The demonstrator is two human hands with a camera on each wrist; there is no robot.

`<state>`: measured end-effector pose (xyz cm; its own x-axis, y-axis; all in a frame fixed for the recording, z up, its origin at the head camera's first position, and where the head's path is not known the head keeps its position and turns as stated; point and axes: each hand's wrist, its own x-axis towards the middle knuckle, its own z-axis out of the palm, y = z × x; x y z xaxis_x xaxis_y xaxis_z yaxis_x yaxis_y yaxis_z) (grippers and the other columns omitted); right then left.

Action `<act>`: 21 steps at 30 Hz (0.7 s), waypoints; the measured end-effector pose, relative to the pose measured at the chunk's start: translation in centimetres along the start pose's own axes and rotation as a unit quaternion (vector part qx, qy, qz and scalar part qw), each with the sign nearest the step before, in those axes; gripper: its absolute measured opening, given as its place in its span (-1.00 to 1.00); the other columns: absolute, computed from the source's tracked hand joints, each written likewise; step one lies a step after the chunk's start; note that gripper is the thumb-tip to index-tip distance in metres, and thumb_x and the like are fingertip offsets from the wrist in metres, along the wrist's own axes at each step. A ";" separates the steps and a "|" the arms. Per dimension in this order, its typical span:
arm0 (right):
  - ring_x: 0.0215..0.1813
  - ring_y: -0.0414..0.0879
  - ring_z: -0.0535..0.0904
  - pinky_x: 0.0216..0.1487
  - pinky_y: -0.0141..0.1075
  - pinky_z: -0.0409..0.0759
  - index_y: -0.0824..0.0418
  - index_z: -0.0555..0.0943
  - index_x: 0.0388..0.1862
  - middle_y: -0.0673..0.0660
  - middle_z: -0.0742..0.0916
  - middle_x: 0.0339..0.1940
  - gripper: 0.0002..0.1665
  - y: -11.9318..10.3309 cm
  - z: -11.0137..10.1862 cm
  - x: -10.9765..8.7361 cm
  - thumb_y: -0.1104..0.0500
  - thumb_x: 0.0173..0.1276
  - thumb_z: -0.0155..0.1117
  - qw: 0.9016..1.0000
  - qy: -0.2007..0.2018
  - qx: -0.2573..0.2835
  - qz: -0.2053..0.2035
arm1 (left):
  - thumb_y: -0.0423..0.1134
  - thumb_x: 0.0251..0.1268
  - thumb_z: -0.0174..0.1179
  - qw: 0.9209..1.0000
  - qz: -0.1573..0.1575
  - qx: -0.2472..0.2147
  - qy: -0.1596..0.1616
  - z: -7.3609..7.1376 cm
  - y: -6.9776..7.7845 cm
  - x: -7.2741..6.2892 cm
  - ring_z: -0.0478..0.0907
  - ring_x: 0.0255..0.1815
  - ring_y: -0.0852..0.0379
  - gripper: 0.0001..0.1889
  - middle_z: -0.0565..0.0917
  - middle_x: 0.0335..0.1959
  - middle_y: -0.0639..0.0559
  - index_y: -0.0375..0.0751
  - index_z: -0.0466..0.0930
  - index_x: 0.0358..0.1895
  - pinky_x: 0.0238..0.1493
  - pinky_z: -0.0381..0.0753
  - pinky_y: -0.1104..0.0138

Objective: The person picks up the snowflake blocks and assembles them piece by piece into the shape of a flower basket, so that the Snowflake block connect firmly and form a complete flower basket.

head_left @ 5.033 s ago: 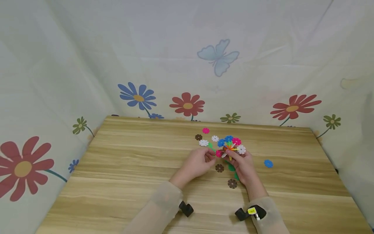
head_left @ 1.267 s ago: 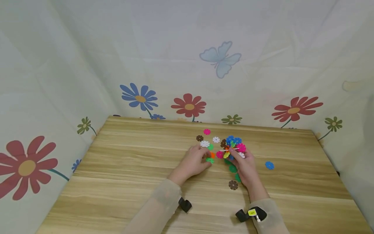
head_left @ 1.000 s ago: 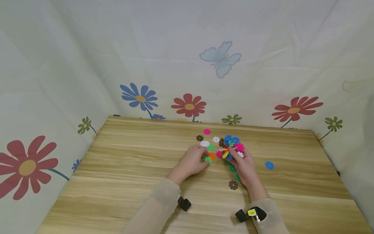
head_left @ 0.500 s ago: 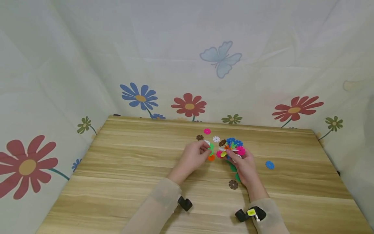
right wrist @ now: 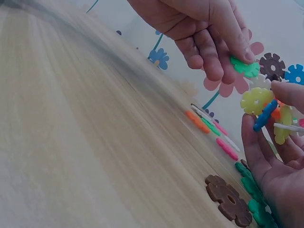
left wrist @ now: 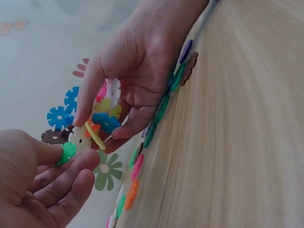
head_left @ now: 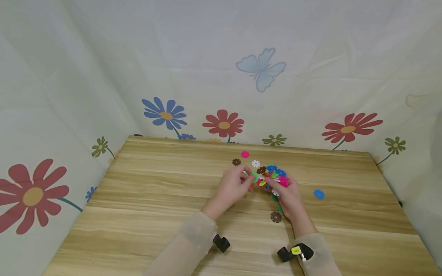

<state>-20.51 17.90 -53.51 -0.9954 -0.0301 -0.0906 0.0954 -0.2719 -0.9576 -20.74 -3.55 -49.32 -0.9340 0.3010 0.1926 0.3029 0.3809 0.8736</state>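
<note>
Between thumb and fingers, my left hand [head_left: 232,186] pinches a light green notched flower-shaped disc [left wrist: 68,153]. Its edge is right at a white disc [left wrist: 80,138] of the cluster in my right hand [head_left: 291,196]. That cluster of interlocked flower discs [right wrist: 256,100] is multicoloured, with blue, pink, yellow, orange, white and brown pieces pointing different ways. My right thumb and fingers grip it from the right side, above the table, and the palm hides part of it. Below the right hand, green discs [right wrist: 249,183] lie on the wood.
Loose discs lie on the wooden table [head_left: 155,184]: a brown one [head_left: 276,217] in front, a blue one [head_left: 319,194] to the right. Behind the hands are a pink disc [head_left: 245,154], a brown disc [head_left: 236,162] and a white disc [head_left: 256,163]. A flower-printed curtain [head_left: 207,69] stands behind.
My left hand has lifted the green disc off the table and brought it right to the cluster. A brown disc that lay near the hands five seconds ago is gone from that spot.
</note>
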 end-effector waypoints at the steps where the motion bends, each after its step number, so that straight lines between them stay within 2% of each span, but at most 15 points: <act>1: 0.09 -0.16 0.78 0.12 -0.30 0.76 0.29 0.56 0.34 -0.03 0.84 0.03 -0.52 0.1 0.0 0.0 0.33 0.52 0.47 1.000 0.000 -0.001 -0.001 | -0.31 0.63 0.31 1.000 0.001 0.000 -0.002 0.0 -0.1 0.0 0.82 -0.43 -0.04 -0.93 0.83 -0.37 -0.16 -0.20 0.62 -0.08 -0.57 0.57 0.38; 9: 0.09 -0.17 0.77 0.12 -0.30 0.76 0.27 0.58 0.34 -0.04 0.84 0.05 -0.48 0.3 0.1 0.2 0.31 0.48 0.53 0.999 0.012 -0.030 -0.011 | -0.35 0.61 0.32 1.000 0.007 0.015 -0.004 0.3 0.0 -0.1 0.80 -0.45 0.00 -0.94 0.82 -0.36 -0.16 -0.26 0.67 -0.03 -0.53 0.60 0.40; 15: 0.12 -0.18 0.74 0.14 -0.34 0.74 0.28 0.53 0.40 -0.05 0.81 0.08 -0.40 0.3 0.4 -0.1 0.30 0.47 0.54 0.998 0.012 -0.064 -0.008 | -0.38 0.58 0.33 0.999 0.012 0.036 0.008 0.7 0.2 -0.2 0.74 -0.49 0.23 -0.95 0.79 -0.35 -0.07 -0.30 0.66 -0.11 -0.48 0.67 0.42; 21: 0.11 -0.19 0.71 0.11 -0.37 0.71 0.29 0.54 0.39 -0.06 0.79 0.08 -0.44 0.3 0.4 -0.2 0.33 0.48 0.51 0.997 0.002 -0.077 -0.014 | -0.41 0.56 0.34 0.999 0.022 0.042 0.014 1.1 0.0 -0.3 0.66 -0.53 0.37 -0.94 0.78 -0.38 -0.07 -0.30 0.66 -0.16 -0.52 0.65 0.45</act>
<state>-20.29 17.45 -53.64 -0.9977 -0.0208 -0.0647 0.0668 -0.1223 -0.9902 -20.28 -2.68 -49.89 -0.9237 0.2958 0.2434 0.3580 0.4402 0.8234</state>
